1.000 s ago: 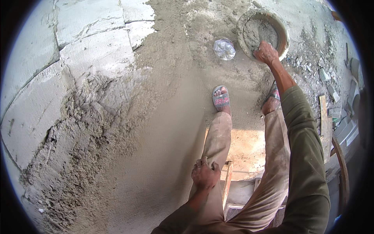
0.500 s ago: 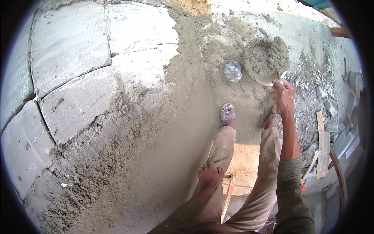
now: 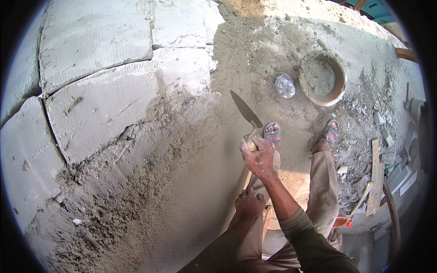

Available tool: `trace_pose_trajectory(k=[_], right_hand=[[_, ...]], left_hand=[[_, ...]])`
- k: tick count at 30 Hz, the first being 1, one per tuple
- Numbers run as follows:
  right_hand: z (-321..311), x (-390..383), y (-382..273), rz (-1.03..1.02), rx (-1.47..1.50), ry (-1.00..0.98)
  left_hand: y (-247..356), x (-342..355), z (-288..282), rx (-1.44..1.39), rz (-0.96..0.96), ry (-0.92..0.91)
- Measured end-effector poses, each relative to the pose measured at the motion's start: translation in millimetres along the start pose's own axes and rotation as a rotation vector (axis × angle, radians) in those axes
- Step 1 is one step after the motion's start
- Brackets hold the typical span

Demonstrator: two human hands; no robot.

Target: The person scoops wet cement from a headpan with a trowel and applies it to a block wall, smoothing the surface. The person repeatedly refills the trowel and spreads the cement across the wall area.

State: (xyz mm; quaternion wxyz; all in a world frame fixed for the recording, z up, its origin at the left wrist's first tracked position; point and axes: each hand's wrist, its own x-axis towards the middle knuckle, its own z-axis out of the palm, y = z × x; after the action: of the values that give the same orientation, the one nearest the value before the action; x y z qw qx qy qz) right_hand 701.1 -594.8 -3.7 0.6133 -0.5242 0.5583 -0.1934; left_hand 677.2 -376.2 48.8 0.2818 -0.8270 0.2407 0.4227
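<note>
My right hand (image 3: 258,157) is closed around the handle of a pointed trowel (image 3: 246,109). It is raised in front of my left leg, beside the plastered surface (image 3: 200,168). The grey blade points up and to the left, and no heap of mortar shows on it. My left hand (image 3: 249,204) lies at my left knee with its fingers curled; what they grip, if anything, is hidden. Beyond my feet stands a round basin (image 3: 339,93) with wet grey mortar (image 3: 318,77) inside.
Left are large pale blocks (image 3: 100,104) with rough mortar (image 3: 114,191) along their lower edge. A clear plastic bag (image 3: 285,86) sits beside the basin. Rubble (image 3: 359,109) and wooden strips (image 3: 375,177) lie to the right. A wooden piece (image 3: 267,218) stands between my legs.
My right hand has swung from the basin leftward and nearer with the trowel. The mortar lump seen at the basin by the trowel is gone. My left hand stays at the knee.
</note>
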Motion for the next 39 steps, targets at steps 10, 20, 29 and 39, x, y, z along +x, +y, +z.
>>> trace_pose_trajectory(k=[10,20,29,39], right_hand=[[-275.5,226.8,192.6,-0.020,-1.266,0.129],[-272.6,219.9,270.3,-0.122,-0.672,-0.175],[-259.1,152.8,89.0,0.435,0.189,0.080],[-120.9,280.7,-31.2,-0.065,-0.152,1.111]], left_hand=[[25.8,-5.5,-18.2,0.061,-0.018,0.060],[55.4,-5.4,-47.6,0.061,-0.078,-0.034],[50.6,0.0,-40.2,0.116,-0.016,-0.047],[36.8,11.4,-63.7,0.093,-0.055,-0.001]])
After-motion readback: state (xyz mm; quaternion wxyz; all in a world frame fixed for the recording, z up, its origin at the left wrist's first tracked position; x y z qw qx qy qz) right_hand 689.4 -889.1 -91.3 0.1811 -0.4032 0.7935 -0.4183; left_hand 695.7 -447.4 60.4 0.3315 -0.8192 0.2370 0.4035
